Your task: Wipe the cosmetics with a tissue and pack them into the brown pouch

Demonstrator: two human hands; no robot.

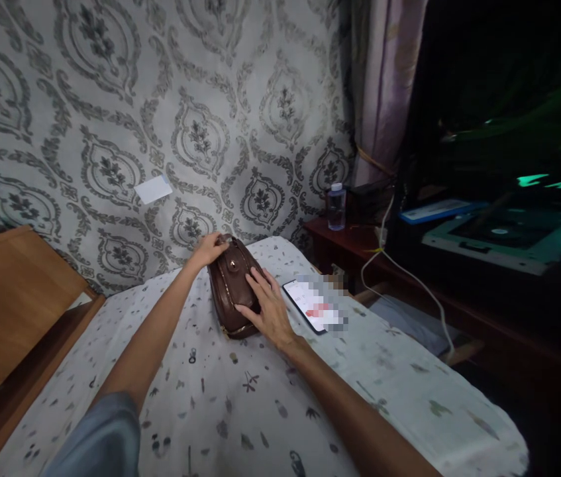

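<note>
A brown leather bag [225,291] with gold-toned zips and a small round fitting lies on the patterned bed cover [240,404]. My left hand [209,250] is closed over the bag's far end, near a strap or zip end; its fingertips are partly hidden there. Across the right side of the bag rests my right hand [270,311], fingers spread and the thumb reaching toward the near part of the zip. Just right of that hand, a phone [305,305] lies face up with its screen lit, partly blurred out.
A wooden board [26,298] borders the bed on the left. Patterned wallpaper rises behind, with a white card [153,189] on it. At right, a dark red table [320,228] holds a clear bottle [336,209]; a white cable [409,278] hangs beside a large dark screen [499,106].
</note>
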